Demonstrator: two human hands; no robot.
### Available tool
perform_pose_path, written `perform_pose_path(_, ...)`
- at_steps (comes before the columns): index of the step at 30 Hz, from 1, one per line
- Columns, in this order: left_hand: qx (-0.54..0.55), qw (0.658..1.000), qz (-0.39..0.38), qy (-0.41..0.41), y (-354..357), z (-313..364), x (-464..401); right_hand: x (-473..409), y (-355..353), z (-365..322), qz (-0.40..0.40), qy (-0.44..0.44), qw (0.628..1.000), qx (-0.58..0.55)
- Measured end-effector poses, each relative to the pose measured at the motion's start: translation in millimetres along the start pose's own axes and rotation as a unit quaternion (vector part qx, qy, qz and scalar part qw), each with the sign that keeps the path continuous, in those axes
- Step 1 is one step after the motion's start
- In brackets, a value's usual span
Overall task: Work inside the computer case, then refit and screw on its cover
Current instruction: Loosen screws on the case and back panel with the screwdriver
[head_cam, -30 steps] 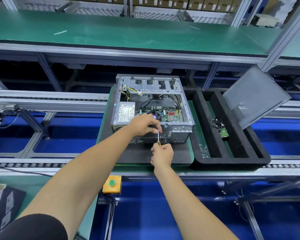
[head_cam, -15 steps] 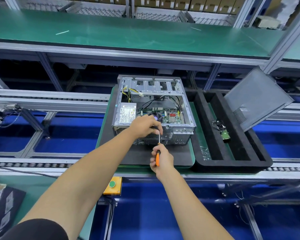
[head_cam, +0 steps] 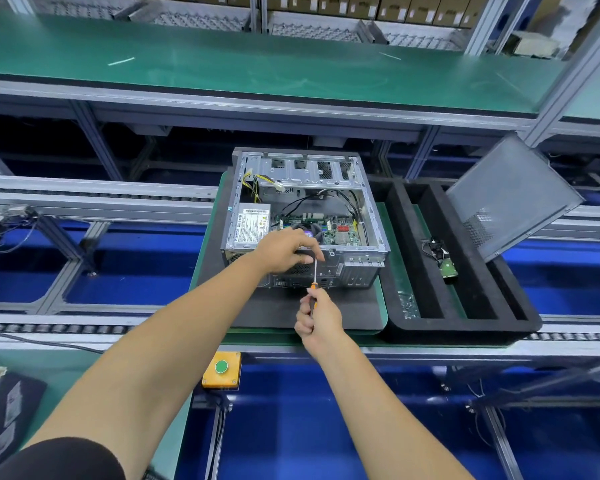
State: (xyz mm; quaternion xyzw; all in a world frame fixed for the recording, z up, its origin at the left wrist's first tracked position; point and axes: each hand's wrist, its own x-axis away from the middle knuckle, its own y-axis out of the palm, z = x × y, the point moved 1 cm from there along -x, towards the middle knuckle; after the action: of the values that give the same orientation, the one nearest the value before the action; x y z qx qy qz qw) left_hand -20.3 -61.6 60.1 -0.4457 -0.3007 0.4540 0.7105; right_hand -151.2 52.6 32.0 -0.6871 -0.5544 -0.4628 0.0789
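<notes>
At the computer case (head_cam: 305, 220) rim, left hand (head_cam: 284, 249) fingers curl, perhaps pinching; right hand (head_cam: 321, 318) grips screwdriver (head_cam: 314, 275).

Silver computer case (head_cam: 302, 251), orange-handled screwdriver (head_cam: 313, 289), black foam tray (head_cam: 465, 327), green mat (head_cam: 222, 64), grey perforated cover (head_cam: 510, 195), yellow box (head_cam: 221, 370) with green button

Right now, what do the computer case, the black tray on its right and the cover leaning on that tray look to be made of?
Computer case: bare sheet metal, likely steel; silvery, stamped with cut-outs and folded edges.
Black tray: looks like foam; matte, thick, soft-edged walls.
Cover: probably painted or coated sheet metal; flat grey panel with a perforated vent patch.
</notes>
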Motion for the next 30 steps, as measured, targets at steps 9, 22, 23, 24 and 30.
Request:
perform_pose_path(9, -0.007, 1.000, 0.011, -0.001, 3, -3, -2, 1, -1, -4, 0.066, -0.014, 0.995, 0.069)
perform_pose_path(22, 0.026, 0.998, 0.006, -0.054, 0, -1, -4, -4, -4, 0, 0.045, -0.040, 0.995, 0.082)
perform_pose_path(23, 0.032, 0.998, 0.007, -0.057, 0, -1, -4, -4, -6, -1, 0.008, -0.005, 0.999, 0.036)
perform_pose_path(24, 0.039, 0.997, 0.008, -0.060, 0, -1, -5, -4, -9, -2, -0.026, 0.022, 0.999, -0.005)
perform_pose_path(30, 0.035, 0.997, 0.015, -0.063, 2, -2, -4, -3, -19, -15, -0.017, 0.050, 0.998, 0.021)
